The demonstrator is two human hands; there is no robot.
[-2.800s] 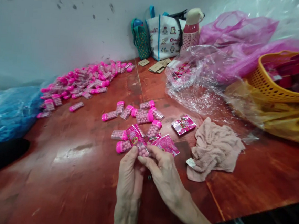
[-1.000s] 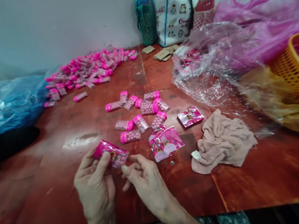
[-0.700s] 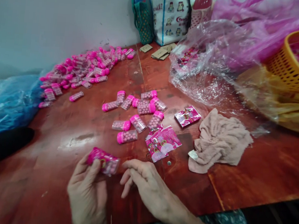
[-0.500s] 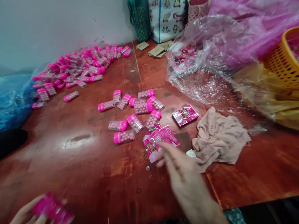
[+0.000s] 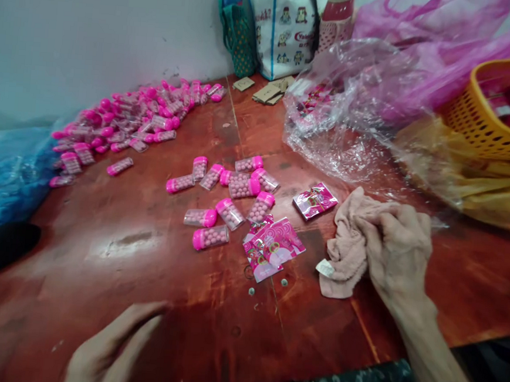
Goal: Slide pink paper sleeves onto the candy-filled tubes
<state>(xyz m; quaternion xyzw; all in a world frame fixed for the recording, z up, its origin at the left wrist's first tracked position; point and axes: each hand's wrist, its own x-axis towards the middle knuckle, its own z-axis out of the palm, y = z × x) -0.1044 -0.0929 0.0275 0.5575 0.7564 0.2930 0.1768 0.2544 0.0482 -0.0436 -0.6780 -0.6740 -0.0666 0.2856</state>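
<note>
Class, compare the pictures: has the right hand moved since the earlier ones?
Yes. Judged against the flat pink wrappers, the right hand has moved rightward, away from them and onto the crumpled cloth.

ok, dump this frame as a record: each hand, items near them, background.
left hand: lower left, over the table; nothing visible in it, fingers blurred
right hand: gripping the pink cloth
centre: loose group of pink-capped bottles holding pink balls
between bottles and cloth: overlapping printed packets; behind them, a small printed stack
back left: large pile of similar bottles
back: white bag
far right: yellow basket
</note>
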